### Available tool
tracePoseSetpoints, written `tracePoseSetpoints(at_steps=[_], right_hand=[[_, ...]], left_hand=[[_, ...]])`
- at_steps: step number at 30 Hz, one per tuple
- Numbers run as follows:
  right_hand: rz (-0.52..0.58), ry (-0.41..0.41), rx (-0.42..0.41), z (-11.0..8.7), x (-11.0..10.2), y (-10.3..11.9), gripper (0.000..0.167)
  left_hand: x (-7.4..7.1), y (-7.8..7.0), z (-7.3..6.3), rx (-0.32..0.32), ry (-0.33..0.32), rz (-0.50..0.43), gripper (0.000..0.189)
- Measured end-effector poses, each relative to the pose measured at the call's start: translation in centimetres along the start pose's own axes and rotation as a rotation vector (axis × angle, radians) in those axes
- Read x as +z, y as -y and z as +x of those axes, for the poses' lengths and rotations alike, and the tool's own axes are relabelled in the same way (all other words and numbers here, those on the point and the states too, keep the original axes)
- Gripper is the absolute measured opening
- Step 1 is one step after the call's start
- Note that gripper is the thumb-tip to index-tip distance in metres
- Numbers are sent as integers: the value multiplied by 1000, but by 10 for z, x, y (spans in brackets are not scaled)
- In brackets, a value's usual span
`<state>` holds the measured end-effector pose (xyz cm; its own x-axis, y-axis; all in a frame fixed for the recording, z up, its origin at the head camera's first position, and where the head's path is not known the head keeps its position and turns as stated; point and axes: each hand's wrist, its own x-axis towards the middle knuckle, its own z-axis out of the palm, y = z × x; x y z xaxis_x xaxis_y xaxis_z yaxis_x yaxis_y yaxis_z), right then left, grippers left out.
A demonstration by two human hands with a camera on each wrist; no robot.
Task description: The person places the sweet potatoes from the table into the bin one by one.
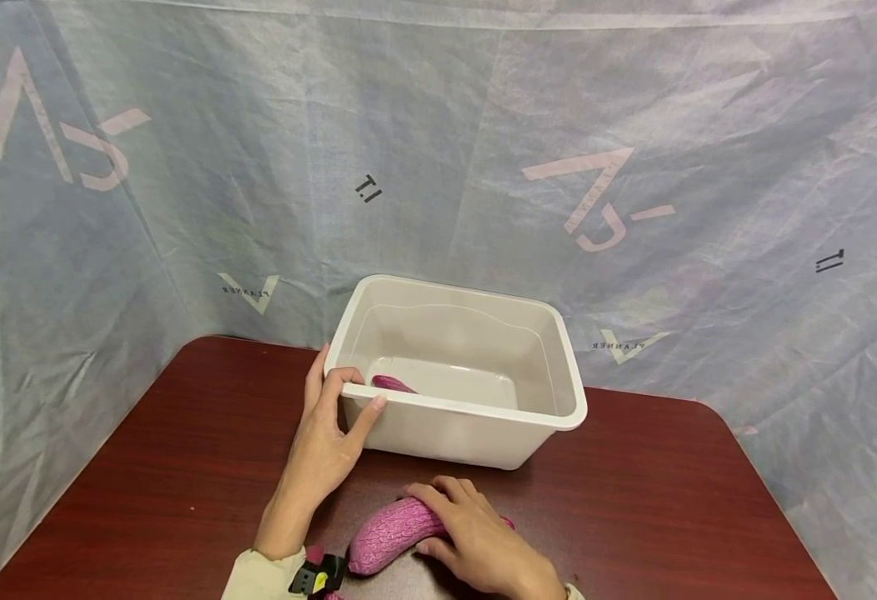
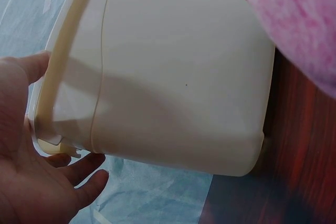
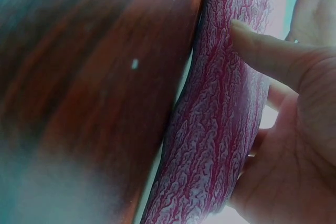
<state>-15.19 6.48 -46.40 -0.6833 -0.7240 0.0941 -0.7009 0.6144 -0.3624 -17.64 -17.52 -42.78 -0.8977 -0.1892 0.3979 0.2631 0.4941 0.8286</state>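
Vegetable (image 1: 393, 532), the big purple one w/ wrinkled skin, is lying under my R hand (image 1: 483, 537), on my side of the bin (image 1: 446, 427), on or just above the worktop (image 1: 648, 492); can't tell if it's touching. Its long axis is slanting from near left, blunt end poking out, toward far right, where my palm is covering it. R hand is def. nearer: its fingers are curling across that axis, thumb pressing the near flank, the rest wrapping the far one, so I'm pinching it toward its R end. Bin is standing straight ahead past those fingertips, apart from the veg., its near wall running at an angle to it. My L hand (image 1: 324, 450) is gripping the bin's near-left corner, thumb outside, index hooking over the rim. Inside, a 2nd purple piece (image 1: 392, 383) is showing, partly hidden by the near wall. Sth. purple (image 1: 333, 596) is peeking out by my L wrist; can't tell what.
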Motion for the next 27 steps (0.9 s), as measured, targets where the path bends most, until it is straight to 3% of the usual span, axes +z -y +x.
tracePoseSetpoints(at_steps=[27], right_hand=[[-23, 7, -11, 1, 2, -3, 50]], left_hand=[[0, 0, 0, -8, 0, 2, 35]])
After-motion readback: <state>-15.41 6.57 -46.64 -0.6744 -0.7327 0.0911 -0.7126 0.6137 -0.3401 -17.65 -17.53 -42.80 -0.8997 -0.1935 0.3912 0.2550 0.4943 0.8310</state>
